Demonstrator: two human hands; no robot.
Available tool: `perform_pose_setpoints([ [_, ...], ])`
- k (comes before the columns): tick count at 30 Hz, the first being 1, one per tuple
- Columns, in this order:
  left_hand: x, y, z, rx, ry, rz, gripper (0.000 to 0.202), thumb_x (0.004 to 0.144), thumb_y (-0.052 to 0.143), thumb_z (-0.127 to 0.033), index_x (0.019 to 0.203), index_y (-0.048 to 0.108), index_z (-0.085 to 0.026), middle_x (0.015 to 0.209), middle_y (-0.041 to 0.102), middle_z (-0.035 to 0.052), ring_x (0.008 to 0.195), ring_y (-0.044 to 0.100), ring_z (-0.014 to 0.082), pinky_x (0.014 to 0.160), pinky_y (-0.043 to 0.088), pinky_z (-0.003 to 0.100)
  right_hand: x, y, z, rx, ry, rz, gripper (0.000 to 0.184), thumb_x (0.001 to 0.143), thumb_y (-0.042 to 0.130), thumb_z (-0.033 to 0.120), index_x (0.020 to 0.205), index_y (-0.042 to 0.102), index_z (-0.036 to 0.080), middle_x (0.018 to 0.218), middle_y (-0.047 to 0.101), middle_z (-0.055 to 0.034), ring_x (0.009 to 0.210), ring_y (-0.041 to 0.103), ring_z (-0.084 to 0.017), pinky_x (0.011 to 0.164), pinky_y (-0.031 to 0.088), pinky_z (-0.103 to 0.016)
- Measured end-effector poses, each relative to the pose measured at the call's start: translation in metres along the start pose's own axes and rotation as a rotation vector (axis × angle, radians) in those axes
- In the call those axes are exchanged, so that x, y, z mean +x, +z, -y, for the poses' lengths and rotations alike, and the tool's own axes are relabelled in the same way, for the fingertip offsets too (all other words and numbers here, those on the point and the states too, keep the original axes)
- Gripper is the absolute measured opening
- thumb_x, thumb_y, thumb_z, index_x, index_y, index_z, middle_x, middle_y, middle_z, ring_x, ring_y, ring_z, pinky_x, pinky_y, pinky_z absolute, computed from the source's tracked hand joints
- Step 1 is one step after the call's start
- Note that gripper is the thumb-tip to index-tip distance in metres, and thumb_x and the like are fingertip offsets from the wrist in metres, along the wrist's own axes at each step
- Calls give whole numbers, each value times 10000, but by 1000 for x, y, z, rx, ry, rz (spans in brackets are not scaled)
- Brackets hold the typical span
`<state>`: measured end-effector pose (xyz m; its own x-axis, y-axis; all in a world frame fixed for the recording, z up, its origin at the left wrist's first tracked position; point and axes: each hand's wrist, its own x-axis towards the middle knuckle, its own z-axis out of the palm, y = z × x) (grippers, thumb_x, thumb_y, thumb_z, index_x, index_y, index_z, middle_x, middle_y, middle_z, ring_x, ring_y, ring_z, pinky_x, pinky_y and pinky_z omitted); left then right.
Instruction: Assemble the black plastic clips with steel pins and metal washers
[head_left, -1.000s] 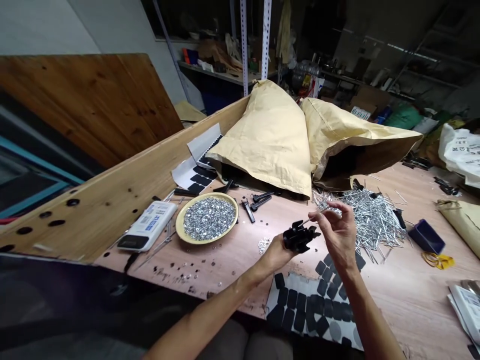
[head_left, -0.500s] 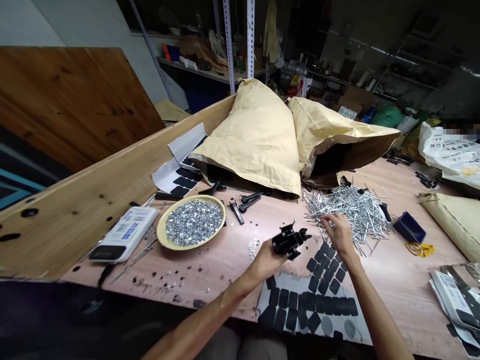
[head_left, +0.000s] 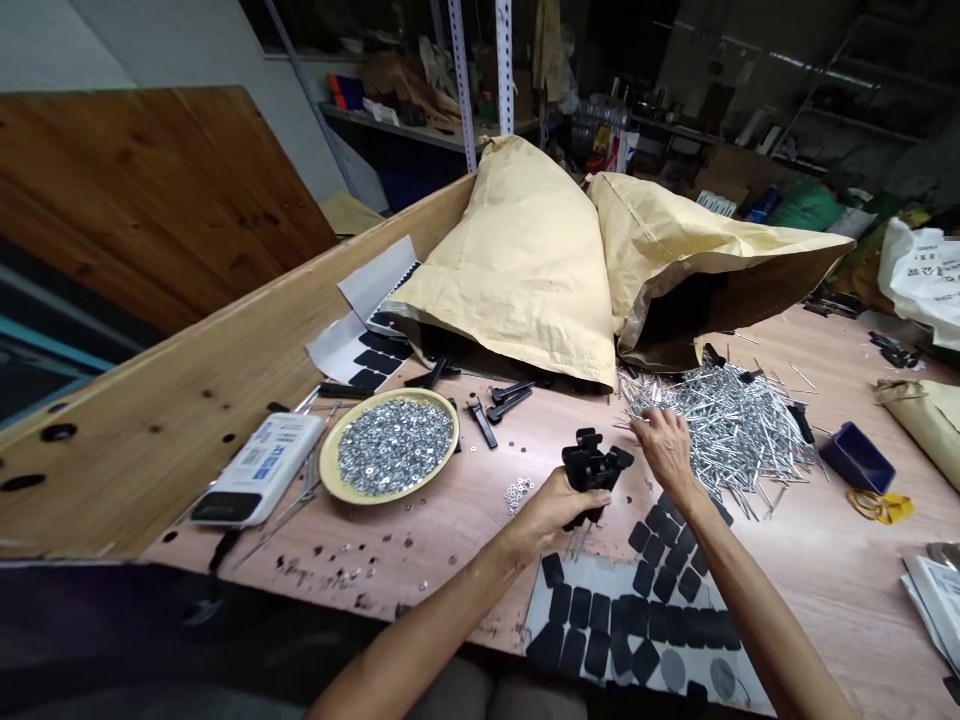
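Note:
My left hand [head_left: 559, 512] is closed around a bundle of black plastic clips [head_left: 592, 465], held upright above the table. Thin metal ends seem to stick out below the bundle. To its right, my right hand [head_left: 664, 445] is at the left edge of a heap of metal pins [head_left: 739, 415], thumb and fingers pinched together. Whatever those fingertips hold is too small to make out. Small loose washers [head_left: 519, 494] lie left of the bundle. Black pads [head_left: 664, 565] are spread below both hands, many on a pale backing sheet [head_left: 551, 600].
A yellow bowl [head_left: 327, 470] of washers stands at left beside a white scale [head_left: 262, 465]. Large paper sacks [head_left: 525, 260] lie at the back. Loose black clips [head_left: 481, 424] rest before them. A blue tray [head_left: 859, 458] and yellow bands [head_left: 881, 507] sit at right.
My left hand has turned the clip bundle more upright, and its thumb now shows across the front. My right hand stays by the pins, its fingers bent further down. The view has shifted slightly.

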<state>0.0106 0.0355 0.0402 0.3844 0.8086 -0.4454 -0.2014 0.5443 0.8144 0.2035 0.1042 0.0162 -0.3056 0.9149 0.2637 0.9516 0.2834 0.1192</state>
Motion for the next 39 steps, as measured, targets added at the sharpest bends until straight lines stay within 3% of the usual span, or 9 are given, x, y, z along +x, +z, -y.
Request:
perform_pose_setpoints([
  [3, 5, -5, 5, 23, -8, -54, 183, 581, 726, -120, 754, 669, -128, 560, 574, -33, 554, 527, 107, 546, 425, 224, -7, -23, -2, 332, 77, -184, 277, 941, 344, 268, 953, 613, 200, 871, 651, -79, 783, 555, -207, 680, 424, -325],
  [7, 8, -8, 9, 127, 60, -109, 127, 595, 676, -102, 717, 658, -127, 573, 570, -31, 573, 510, 110, 545, 395, 218, -20, -61, 13, 571, 10, -55, 261, 941, 335, 293, 1057, 544, 189, 682, 602, -11, 542, 527, -135, 516, 407, -243],
  [14, 11, -3, 12, 333, 157, -172, 47, 589, 595, -97, 608, 577, -135, 542, 495, -49, 549, 441, 99, 532, 330, 218, -31, -109, 41, 302, -282, 78, 226, 813, 429, 130, 873, 643, 172, 853, 562, -74, 639, 516, -126, 522, 364, -224],
  [22, 4, 0, 17, 375, 177, -97, 92, 596, 587, -113, 684, 601, -132, 620, 569, -15, 616, 508, 125, 557, 371, 220, -24, -122, 50, 182, -342, 256, 291, 727, 479, 8, 914, 622, 178, 805, 602, -48, 664, 518, -127, 559, 340, -232],
  [28, 9, -3, 28, 335, 175, -32, 132, 585, 670, -193, 650, 569, -139, 544, 516, -41, 556, 482, 110, 496, 337, 209, -19, -131, 62, 319, -391, 394, 205, 785, 489, 59, 944, 559, 169, 834, 618, -48, 662, 531, -134, 561, 377, -238],
  [32, 5, -4, 21, 80, 109, 97, 256, 578, 722, -275, 740, 588, -129, 615, 576, -14, 579, 526, 117, 540, 394, 230, -9, -122, 40, 497, -306, 225, 204, 899, 455, 293, 1050, 542, 188, 987, 622, -81, 857, 574, -191, 714, 459, -320],
  [35, -1, -7, 13, -7, 87, 47, 275, 577, 743, -297, 741, 605, -124, 663, 614, 15, 644, 576, 141, 611, 442, 257, 0, -94, 9, 415, -109, 53, 258, 933, 375, 290, 1035, 593, 197, 962, 624, -86, 875, 571, -212, 739, 459, -347],
  [37, -4, -9, 10, 6, 132, -8, 275, 585, 751, -299, 760, 623, -129, 683, 629, 19, 688, 593, 156, 642, 461, 267, 5, -67, -6, 251, 6, 58, 240, 913, 424, 252, 940, 652, 182, 866, 631, -90, 805, 561, -215, 688, 445, -326],
  [39, -4, -11, 10, 39, 186, -30, 281, 611, 745, -301, 815, 644, -138, 728, 655, 26, 749, 609, 175, 688, 476, 282, 9, -40, -12, 90, 66, 163, 223, 896, 463, 216, 902, 683, 175, 829, 642, -94, 766, 550, -210, 640, 418, -300],
])
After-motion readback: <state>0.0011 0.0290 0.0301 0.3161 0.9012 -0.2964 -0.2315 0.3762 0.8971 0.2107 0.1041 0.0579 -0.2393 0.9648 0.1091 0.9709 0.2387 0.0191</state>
